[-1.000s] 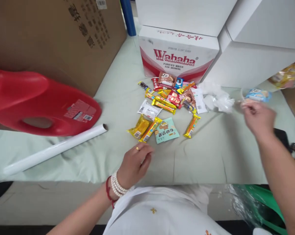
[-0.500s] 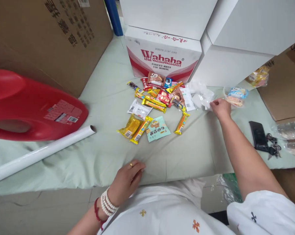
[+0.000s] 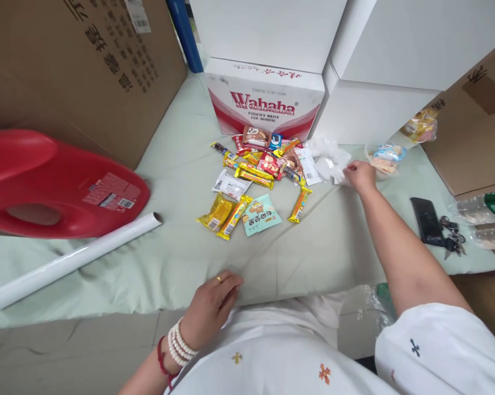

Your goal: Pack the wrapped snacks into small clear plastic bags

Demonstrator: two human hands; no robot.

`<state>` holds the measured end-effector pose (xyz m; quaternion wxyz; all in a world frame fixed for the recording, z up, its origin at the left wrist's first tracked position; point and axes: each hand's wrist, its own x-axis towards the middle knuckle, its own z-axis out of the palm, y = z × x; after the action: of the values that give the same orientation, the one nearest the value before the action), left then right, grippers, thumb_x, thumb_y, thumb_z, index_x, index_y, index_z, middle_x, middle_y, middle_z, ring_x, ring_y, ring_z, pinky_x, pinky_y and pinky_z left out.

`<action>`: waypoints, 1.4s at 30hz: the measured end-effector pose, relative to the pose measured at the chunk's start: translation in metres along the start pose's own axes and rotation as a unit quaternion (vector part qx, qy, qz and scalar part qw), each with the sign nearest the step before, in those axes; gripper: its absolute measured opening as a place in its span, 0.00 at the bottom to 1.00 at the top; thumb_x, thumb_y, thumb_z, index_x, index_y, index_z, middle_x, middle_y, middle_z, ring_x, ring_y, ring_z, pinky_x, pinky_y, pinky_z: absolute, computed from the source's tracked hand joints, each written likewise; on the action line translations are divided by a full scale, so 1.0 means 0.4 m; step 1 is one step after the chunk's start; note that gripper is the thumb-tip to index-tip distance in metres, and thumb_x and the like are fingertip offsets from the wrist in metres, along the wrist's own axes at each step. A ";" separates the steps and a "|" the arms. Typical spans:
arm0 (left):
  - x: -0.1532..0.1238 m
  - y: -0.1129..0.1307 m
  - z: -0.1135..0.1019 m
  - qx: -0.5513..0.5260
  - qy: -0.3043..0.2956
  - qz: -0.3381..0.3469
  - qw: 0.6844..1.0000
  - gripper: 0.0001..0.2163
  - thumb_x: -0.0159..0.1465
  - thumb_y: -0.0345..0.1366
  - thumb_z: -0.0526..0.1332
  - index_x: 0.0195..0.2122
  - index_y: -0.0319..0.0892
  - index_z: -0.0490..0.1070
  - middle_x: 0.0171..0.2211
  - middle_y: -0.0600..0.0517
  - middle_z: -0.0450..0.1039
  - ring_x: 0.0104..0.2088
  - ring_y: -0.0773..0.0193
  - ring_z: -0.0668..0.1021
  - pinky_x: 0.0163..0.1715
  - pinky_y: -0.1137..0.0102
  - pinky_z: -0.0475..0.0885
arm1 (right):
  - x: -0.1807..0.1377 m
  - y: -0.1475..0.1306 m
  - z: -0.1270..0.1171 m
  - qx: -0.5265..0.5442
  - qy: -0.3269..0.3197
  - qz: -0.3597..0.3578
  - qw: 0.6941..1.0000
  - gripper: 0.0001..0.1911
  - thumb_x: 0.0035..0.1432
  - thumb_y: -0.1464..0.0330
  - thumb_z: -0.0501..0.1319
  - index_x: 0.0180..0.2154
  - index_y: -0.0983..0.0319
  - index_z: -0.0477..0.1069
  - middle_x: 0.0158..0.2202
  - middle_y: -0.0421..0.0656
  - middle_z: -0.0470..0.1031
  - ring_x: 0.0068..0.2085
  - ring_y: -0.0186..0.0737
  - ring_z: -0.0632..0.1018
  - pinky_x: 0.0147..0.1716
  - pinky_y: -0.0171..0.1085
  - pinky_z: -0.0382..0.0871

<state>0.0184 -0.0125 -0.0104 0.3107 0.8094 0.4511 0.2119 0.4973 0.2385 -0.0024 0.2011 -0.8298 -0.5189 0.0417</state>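
My left hand rests flat on the pale green sheet near its front edge, fingers stretched out, holding nothing. My right hand reaches far to the right of a pile of snack packets and pinches the edge of a crumpled clear plastic bag. In front of the pile lie a teal packet, two yellow packets and an orange bar. Just beyond my right hand lies a small bag with a blue-and-white snack.
A red plastic container and a white roll lie at the left. A Wahaha carton, white boxes and brown cartons stand behind. A black phone, keys and bottles lie at the right.
My right hand has come down from mid-air at the right onto the crumpled plastic bag by the pile. My left hand has slid back towards the sheet's front edge.
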 end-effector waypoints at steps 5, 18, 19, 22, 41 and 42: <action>-0.017 0.012 -0.013 -0.099 0.053 -0.064 0.992 0.09 0.70 0.33 0.54 0.40 0.43 0.75 0.33 0.50 0.76 0.30 0.66 0.76 0.32 0.73 0.72 | -0.133 -0.049 -0.050 0.128 0.124 -0.117 0.977 0.15 0.62 0.62 0.60 0.42 0.62 0.81 0.42 0.48 0.77 0.39 0.43 0.76 0.44 0.42 0.72; 0.295 0.109 0.094 -0.510 -0.002 -0.224 0.831 0.23 0.52 0.54 0.74 0.33 0.38 0.74 0.25 0.56 0.69 0.24 0.73 0.67 0.23 0.75 0.61 | -0.654 -0.145 -0.031 0.340 -0.116 -0.299 0.884 0.11 0.68 0.66 0.61 0.45 0.51 0.83 0.39 0.44 0.78 0.39 0.41 0.79 0.37 0.40 0.75; 0.302 0.106 0.102 -0.516 0.008 -0.227 0.826 0.22 0.52 0.53 0.75 0.30 0.38 0.73 0.23 0.58 0.67 0.22 0.74 0.65 0.22 0.75 0.60 | -0.662 -0.143 -0.035 0.337 -0.096 -0.295 0.889 0.11 0.68 0.67 0.61 0.45 0.51 0.83 0.38 0.44 0.78 0.38 0.41 0.79 0.37 0.40 0.75; 0.301 0.087 0.112 -0.536 0.075 -0.259 0.800 0.21 0.52 0.51 0.75 0.30 0.39 0.72 0.21 0.59 0.66 0.19 0.75 0.64 0.20 0.76 0.57 | -0.680 -0.118 -0.050 0.337 -0.045 -0.265 0.902 0.11 0.67 0.67 0.62 0.45 0.50 0.83 0.38 0.44 0.77 0.36 0.40 0.78 0.34 0.40 0.74; 0.246 0.123 0.087 -0.482 0.085 -0.170 0.855 0.17 0.62 0.48 0.70 0.43 0.39 0.78 0.27 0.55 0.73 0.25 0.70 0.72 0.28 0.72 0.68 | -0.682 -0.166 -0.057 0.413 -0.224 -0.166 0.867 0.09 0.67 0.60 0.63 0.36 0.56 0.77 0.35 0.42 0.77 0.37 0.41 0.76 0.39 0.39 0.70; 0.245 0.118 0.083 -0.481 0.093 -0.173 0.854 0.18 0.62 0.48 0.70 0.44 0.39 0.78 0.27 0.55 0.72 0.25 0.71 0.72 0.28 0.73 0.68 | -0.679 -0.162 -0.053 0.433 -0.225 -0.122 0.864 0.11 0.67 0.58 0.63 0.35 0.57 0.76 0.33 0.41 0.75 0.35 0.39 0.74 0.36 0.37 0.69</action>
<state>0.1166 0.0427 0.0046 0.6494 0.4444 0.4525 0.4195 0.3242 0.0185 0.0035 0.4215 -0.5568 -0.5770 0.4234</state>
